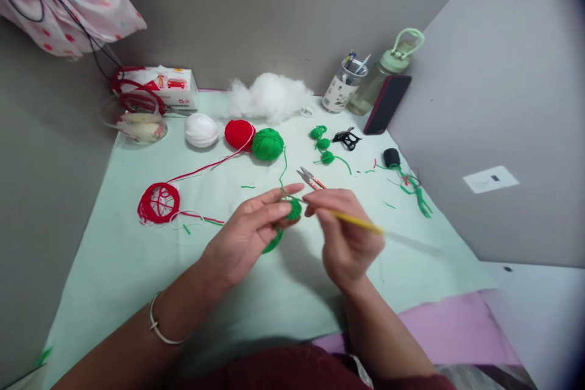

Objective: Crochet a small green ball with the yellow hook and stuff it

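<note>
Near the middle of the table, my left hand (249,222) pinches a small green crochet piece (293,209) between thumb and fingers. A strand of green yarn (285,166) runs over the left index finger to the green yarn ball (268,144) behind. More green crochet (273,241) hangs just under the left fingers. My right hand (350,231) is closed round a crochet hook with a yellow handle (356,220), its tip end at the green piece; the fingers hide part of it. Thread snips (311,179) lie just beyond the right fingers.
Behind the hands are a red yarn ball (239,134), a white yarn ball (201,130) and white stuffing (272,97). Wound red yarn (159,202) lies left. To the right are small green crocheted pieces (323,144), black clips (348,138), a phone (387,105) and a bottle (377,82).
</note>
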Demonstrator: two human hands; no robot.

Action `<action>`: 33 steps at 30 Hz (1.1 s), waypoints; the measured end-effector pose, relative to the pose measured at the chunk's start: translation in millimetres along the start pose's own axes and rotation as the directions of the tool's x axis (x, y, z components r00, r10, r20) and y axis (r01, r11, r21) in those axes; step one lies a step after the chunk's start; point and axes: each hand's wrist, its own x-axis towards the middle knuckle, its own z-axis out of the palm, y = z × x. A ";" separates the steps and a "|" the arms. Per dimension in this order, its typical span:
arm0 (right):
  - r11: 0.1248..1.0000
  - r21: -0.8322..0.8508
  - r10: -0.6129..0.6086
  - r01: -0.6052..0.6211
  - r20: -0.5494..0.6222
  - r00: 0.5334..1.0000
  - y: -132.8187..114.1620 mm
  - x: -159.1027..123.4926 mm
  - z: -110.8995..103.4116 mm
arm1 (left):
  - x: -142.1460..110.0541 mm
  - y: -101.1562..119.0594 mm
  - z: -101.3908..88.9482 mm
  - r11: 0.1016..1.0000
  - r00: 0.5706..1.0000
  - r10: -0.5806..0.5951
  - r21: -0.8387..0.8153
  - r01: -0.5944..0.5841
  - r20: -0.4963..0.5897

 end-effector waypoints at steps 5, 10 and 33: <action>0.826 0.403 0.400 -0.393 0.072 0.914 4.0 8.6 0.9 | -1.0 3.3 -2.5 0.985 0.994 0.103 0.147 -0.096 -0.044; 0.828 0.368 0.407 -0.422 0.122 0.905 4.8 5.1 3.2 | -4.1 0.2 -0.6 0.924 0.982 0.189 0.336 -0.184 0.019; 0.937 -0.247 -0.206 0.249 0.188 0.961 -0.3 -7.4 -2.6 | -10.6 -0.9 5.3 0.876 0.936 0.332 0.407 -0.258 -0.119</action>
